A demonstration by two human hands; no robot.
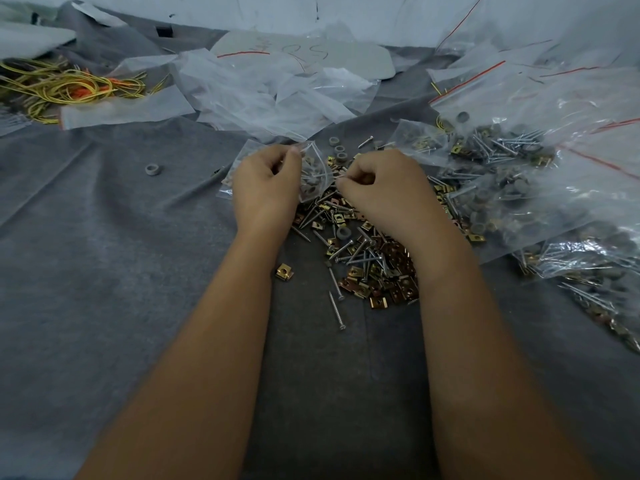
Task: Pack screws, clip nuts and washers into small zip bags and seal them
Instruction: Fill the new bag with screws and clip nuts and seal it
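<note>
Left hand (265, 183) pinches the small clear plastic zip bag (311, 174) at its mouth; right hand (379, 183) apparently pinches thin silver screws (330, 176) entering it.

A grey cloth (104, 237) covers the bench, creased in long folds. At the far left lies a tangle of yellow wires (59, 86) with orange bits (83, 93) among them. A pale grey rounded board (346, 57) with faint writing lies flat at the far middle, partly under clear plastic. A white sheet (381, 15) runs along the back. A small dark block (164, 31) sits near the far edge.
</note>
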